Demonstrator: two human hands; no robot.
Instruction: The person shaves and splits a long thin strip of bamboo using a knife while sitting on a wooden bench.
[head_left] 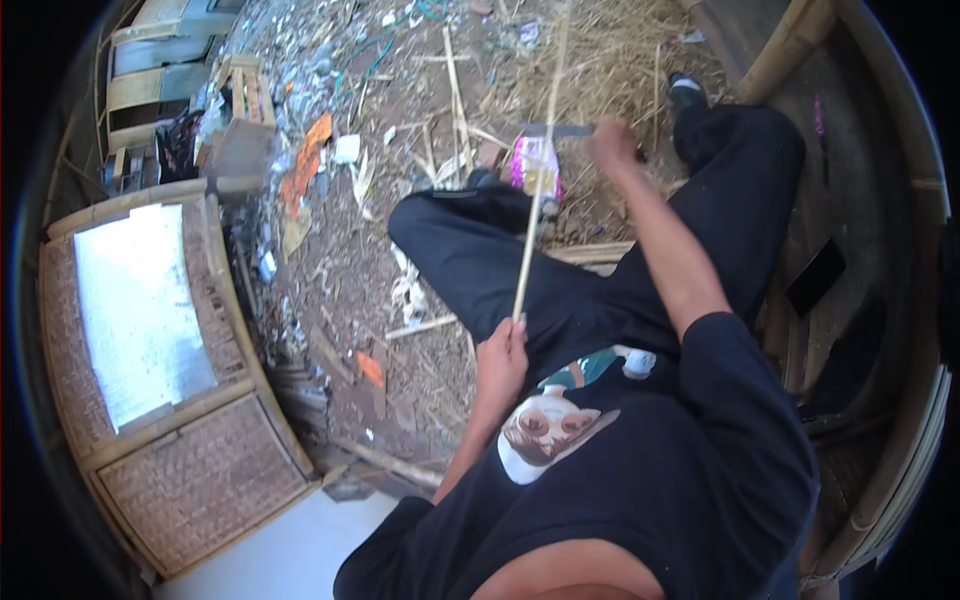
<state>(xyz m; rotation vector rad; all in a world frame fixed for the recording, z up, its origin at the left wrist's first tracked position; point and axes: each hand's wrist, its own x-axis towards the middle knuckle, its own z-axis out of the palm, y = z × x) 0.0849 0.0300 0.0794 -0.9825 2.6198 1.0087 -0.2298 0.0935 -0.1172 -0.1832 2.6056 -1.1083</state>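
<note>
In my left hand (504,352) is the near end of a long, thin bamboo strip (533,235), the fingers closed around it. The strip slants up and away between my knees and past the far ground. My right hand (613,147) is closed around the handle of a knife (570,130). Its grey blade points left and crosses the strip; whether the edge touches it I cannot tell. Just beyond my left leg, below the blade, lies a pink and white packet (536,165), partly behind the strip.
Straw and shavings (610,70) cover the far ground. Litter, including an orange scrap (305,165), is strewn to the left. A woven bamboo panel (200,480) stands at the left. A dark flat phone-like object (816,278) lies right of my leg, near a bamboo post (790,50).
</note>
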